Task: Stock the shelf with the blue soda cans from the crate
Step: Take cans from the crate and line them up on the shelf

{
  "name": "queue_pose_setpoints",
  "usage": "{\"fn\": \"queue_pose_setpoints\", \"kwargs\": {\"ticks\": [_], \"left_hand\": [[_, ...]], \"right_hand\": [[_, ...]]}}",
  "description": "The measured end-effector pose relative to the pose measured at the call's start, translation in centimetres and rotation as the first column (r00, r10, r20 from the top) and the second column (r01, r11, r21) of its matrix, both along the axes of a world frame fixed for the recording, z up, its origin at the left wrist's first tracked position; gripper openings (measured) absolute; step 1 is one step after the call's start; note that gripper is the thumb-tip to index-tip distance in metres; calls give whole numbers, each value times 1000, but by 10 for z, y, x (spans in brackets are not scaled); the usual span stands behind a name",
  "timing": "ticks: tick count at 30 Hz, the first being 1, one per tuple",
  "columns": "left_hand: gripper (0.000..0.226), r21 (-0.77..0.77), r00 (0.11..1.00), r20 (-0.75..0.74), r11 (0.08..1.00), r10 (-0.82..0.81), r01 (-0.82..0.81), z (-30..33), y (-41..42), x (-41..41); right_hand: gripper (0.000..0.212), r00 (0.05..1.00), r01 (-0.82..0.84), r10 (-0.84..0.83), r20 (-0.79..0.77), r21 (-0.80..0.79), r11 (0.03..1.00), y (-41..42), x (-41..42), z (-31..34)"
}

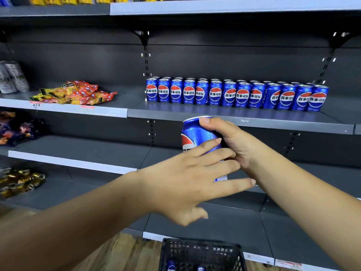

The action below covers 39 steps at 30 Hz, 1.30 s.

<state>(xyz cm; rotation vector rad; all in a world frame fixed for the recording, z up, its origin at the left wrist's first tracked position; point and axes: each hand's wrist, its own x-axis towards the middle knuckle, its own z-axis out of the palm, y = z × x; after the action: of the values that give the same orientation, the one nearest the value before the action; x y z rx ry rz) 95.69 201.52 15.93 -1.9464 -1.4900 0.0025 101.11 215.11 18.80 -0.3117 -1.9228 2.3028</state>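
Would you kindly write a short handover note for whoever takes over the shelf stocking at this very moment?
Right hand: grips one blue soda can upright, below the grey metal shelf edge.
Left hand: open, fingers straight across the can's lower part.
Done: two rows of blue cans stand at the back of the shelf.
Left: place the held can; the black plastic crate on the floor shows at least two more cans.

backdrop: dark grey back panel | floor: wood planks | uprights: slotted
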Motion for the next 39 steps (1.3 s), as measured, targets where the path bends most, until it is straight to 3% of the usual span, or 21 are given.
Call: {"fn": "queue_pose_setpoints", "kwargs": {"ticks": [2, 4, 7, 10, 13, 16, 19, 24, 28, 34, 39], "left_hand": [[75, -3, 994, 82, 997, -77, 78, 0, -1, -2], [62, 147, 972, 189, 983, -139, 112, 0, 1, -1], [58, 442, 895, 401, 897, -194, -4, -4, 5, -4], [69, 524, 664, 703, 816, -254, -242, -14, 4, -4], [80, 379, 330, 909, 837, -256, -394, -26, 1, -5], [94, 209, 69, 978, 889, -199, -407, -35, 3, -5], [91, 162, -76, 976, 914, -203, -371, -38, 8, 0], [89, 131, -118, 971, 877, -207, -462, -35, 14, 1], [79, 88, -111, 979, 845, -171, -528, -29, 20, 0], [71, 66, -220, 955, 866, -199, -496, -23, 25, -4], [59, 103, -330, 917, 932, -224, -347, -12, 19, -9]], "right_hand": [[56, 991, 89, -92, -98, -29, 996, 1, -2, -3], [50, 982, 94, -110, -157, -101, 990, -2, -1, -2], [67, 967, 79, -106, -232, -123, 989, -4, -5, 1], [76, 936, 152, -183, -301, -123, 981, -6, -9, 2], [75, 921, 210, -216, -324, -54, 976, -5, -9, 0], [78, 923, 199, -193, -332, -15, 980, -8, -11, 1], [83, 919, 192, -175, -353, 14, 981, -13, -14, 2], [82, 917, 188, -140, -374, 96, 977, -18, -19, 11], [81, 917, 209, -189, -352, 18, 978, -16, -21, 13], [74, 944, 182, -158, -289, 57, 982, -10, -23, 15], [28, 973, 9, 17, -229, 111, 994, 2, -23, 17]]}}
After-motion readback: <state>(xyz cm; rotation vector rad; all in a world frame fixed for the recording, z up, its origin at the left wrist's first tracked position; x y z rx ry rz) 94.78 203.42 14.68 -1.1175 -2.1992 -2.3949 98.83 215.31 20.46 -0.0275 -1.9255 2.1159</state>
